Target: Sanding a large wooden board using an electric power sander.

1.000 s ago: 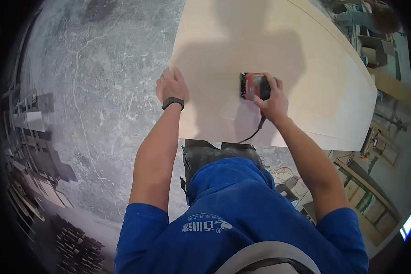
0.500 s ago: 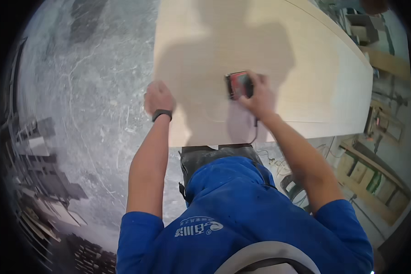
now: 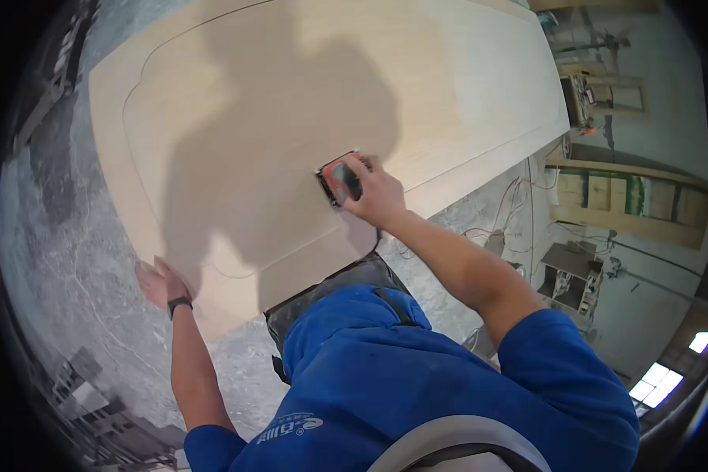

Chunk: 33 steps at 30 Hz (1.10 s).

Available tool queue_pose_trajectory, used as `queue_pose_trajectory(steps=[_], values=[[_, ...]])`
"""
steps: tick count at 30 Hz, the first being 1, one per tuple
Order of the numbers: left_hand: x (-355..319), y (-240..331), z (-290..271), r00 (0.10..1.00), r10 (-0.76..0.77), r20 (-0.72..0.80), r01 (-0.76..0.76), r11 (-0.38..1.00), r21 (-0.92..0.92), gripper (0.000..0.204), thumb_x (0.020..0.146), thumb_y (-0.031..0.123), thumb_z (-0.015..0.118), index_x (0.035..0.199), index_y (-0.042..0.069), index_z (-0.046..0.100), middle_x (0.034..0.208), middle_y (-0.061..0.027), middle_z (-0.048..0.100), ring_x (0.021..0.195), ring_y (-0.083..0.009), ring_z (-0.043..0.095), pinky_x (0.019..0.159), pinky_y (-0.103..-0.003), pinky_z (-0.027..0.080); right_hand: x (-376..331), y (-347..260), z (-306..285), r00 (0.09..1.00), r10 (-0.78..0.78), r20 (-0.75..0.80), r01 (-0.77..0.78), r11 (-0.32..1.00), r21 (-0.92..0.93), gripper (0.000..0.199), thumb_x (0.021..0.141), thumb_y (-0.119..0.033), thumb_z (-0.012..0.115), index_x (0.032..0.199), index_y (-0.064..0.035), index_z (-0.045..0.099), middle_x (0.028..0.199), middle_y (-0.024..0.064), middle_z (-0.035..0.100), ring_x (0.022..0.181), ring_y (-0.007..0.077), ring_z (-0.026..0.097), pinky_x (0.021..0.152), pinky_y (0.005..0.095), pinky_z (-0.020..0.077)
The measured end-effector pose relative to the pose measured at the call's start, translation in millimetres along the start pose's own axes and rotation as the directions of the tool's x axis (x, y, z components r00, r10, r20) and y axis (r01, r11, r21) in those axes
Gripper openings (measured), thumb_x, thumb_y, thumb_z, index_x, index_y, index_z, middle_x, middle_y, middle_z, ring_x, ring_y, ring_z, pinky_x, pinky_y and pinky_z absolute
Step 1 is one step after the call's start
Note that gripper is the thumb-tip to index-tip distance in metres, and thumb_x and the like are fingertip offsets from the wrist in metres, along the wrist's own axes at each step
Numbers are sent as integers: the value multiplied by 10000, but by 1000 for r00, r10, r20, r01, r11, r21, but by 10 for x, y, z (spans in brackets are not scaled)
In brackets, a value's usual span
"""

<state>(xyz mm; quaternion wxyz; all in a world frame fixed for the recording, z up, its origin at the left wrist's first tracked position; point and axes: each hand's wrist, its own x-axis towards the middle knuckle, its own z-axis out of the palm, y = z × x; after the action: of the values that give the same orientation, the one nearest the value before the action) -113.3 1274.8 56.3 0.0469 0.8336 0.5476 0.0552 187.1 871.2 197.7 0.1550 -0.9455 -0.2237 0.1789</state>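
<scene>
Right hand [image 3: 379, 193] curled over a small red and dark sander [image 3: 340, 178], fingers wrapped on its top, pressing it flat on the large pale wooden board [image 3: 291, 102]. Sander sits in the near half of the board, inside a thin curved line that follows the board's outline. Left hand [image 3: 159, 279] open, fingers spread, palm flat on the board's near left corner; dark wristband [image 3: 179, 304] on that wrist. Person's shadow falls across the board's middle. Board lies over a grey, dusty floor [image 3: 71, 236]. Wooden frames and a small cabinet [image 3: 570, 275] stand well apart on the right.
</scene>
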Motion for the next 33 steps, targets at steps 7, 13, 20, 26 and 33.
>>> queue_pose_trajectory(steps=[7, 13, 20, 26, 33], values=[[29, 483, -565, 970, 193, -150, -157, 962, 226, 635, 1039, 469, 450, 1538, 82, 393, 1581, -131, 402, 1473, -323, 317, 1196, -498, 219, 605, 1303, -1362, 983, 140, -116, -137, 990, 34, 770, 708, -360, 825, 1373, -179, 481, 1305, 168, 543, 1010, 397, 669, 859, 476, 553], [5, -47, -386, 997, 69, 45, -72, 995, 64, 573, 1045, 377, 419, 1564, 141, 358, 1648, -102, 284, 1529, -322, 208, 1240, -513, 123, 360, 2238, -1457, 946, 231, -228, -255, 963, -84, 898, 714, -167, 780, 1490, -19, 351, 1344, 199, 513, 1196, 363, 585, 1014, 422, 494], [-185, -321, -538, 997, 34, 74, -37, 999, 40, 584, 1020, 375, 454, 1551, 147, 369, 1638, -97, 298, 1521, -326, 226, 1223, -521, 178, 626, 152, -793, 971, -236, 45, 236, 972, 10, 753, 681, -65, 714, 1392, -85, 467, 1279, 163, 545, 1167, 368, 580, 991, 427, 496], [-402, -690, -284, 927, -375, 24, 375, 919, -124, 502, 1012, 375, 482, 1445, 120, 483, 1432, -131, 547, 1355, -344, 464, 1128, -508, 333, 671, -1722, 180, 729, -654, 203, 677, 733, -68, 689, 657, -85, 762, 1310, -162, 558, 1276, 112, 582, 1118, 362, 599, 899, 444, 534], [-498, -574, -257, 939, -327, 108, 343, 915, -213, 416, 1007, 372, 496, 1298, 83, 566, 1186, -136, 655, 1157, -333, 572, 983, -491, 416, 534, -3026, 1027, 394, -816, 424, 901, 435, 0, 686, 602, -77, 774, 1246, -246, 608, 1259, 80, 603, 1010, 348, 634, 765, 436, 577]])
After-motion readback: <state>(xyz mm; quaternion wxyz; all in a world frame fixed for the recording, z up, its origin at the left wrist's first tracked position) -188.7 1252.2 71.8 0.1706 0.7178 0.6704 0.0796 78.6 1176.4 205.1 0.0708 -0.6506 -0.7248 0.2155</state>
